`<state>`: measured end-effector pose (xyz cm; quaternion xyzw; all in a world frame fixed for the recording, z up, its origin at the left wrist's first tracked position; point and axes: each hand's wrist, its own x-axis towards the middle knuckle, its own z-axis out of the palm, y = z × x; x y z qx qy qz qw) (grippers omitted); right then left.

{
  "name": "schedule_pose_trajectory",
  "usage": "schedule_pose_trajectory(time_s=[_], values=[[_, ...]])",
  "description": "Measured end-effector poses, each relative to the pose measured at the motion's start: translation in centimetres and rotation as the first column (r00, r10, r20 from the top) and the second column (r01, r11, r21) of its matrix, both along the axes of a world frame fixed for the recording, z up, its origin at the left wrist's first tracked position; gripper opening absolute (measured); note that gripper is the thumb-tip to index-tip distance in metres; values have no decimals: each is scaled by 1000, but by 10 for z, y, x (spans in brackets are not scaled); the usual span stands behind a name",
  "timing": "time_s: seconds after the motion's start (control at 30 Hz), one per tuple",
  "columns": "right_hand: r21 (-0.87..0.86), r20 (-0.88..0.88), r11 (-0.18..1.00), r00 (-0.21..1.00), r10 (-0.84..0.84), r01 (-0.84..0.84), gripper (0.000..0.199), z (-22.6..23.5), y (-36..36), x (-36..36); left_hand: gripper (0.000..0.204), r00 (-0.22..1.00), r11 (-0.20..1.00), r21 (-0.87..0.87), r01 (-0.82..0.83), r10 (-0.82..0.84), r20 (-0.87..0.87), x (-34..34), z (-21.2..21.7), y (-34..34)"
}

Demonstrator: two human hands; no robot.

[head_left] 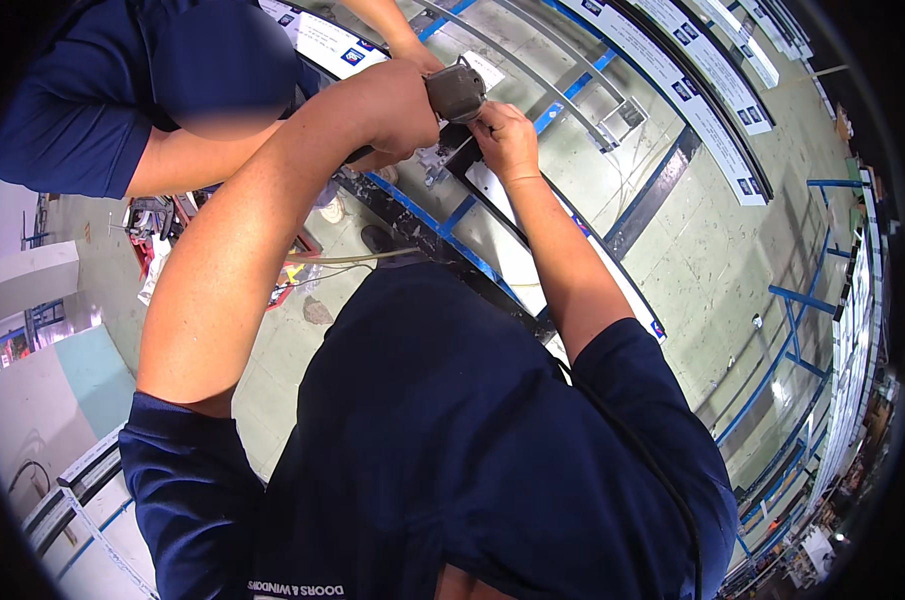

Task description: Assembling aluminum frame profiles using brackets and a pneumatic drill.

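My left hand [404, 108] is wrapped round a dark grey-brown power tool [457, 93], whose rounded body sticks out past my fist. Its exact kind is hard to make out, and its handle is mostly hidden by my hand. Right beside the tool's front end, my right hand [509, 143] has its fingers pinched together; whatever they hold is too small to see. Beneath both hands lies a long frame profile [484, 183] with a white face and dark edges. A small silvery metal piece [434, 165] shows just below the tool.
Close on my left a co-worker in a dark cap [227, 65] leans in, one hand [412, 52] near the tool. Blue metal rails [427, 222] carry the work. Long labelled profiles [707, 125] lie at the far right. Tools and a hose [357, 258] sit below, left.
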<state>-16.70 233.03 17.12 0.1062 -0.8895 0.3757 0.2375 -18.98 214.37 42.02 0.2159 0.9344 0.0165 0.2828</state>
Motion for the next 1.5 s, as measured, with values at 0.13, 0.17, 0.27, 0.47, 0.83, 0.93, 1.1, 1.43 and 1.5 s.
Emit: schedule_pose_trajectory(time_s=[0.13, 0.17, 0.27, 0.47, 0.83, 0.93, 1.1, 1.43, 1.5], values=[[2, -15, 1000, 1000, -1, 1, 17, -4, 2, 1, 47, 992, 997, -27, -72, 74, 104, 9, 11, 6], [18, -6, 1000, 1000, -1, 1, 17, -4, 3, 2, 36, 991, 995, 2, -105, 104, 87, 13, 12, 9], [32, 23, 999, 1000, -19, 19, 17, -2, 4, 3, 28, 996, 992, 88, -91, 92, -11, 20, -1, 5], [19, 46, 1000, 999, -18, 17, 19, 0, 1, 4, 30, 994, 987, 124, -99, 104, -36, 21, -1, 3], [12, 45, 1000, 999, -15, 14, 19, 8, 0, 2, 33, 993, 985, 129, -113, 118, -28, 18, -7, -2], [15, 24, 1000, 999, -22, 21, 22, 2, 0, 2, 43, 972, 949, 262, -172, 207, -111, 27, -21, -8], [10, 25, 1000, 1000, -14, 13, 27, 3, 4, 3, 47, 959, 938, 222, -265, 281, -42, 34, -13, -1], [-58, -28, 998, 1000, 2, -4, 23, 2, 3, -2, 61, 953, 925, 256, -280, 300, -41, 40, -8, 1], [-58, -32, 998, 999, 2, -4, 22, 3, 2, -2, 61, 938, 884, 353, -306, 343, -45, 41, -9, -1]])
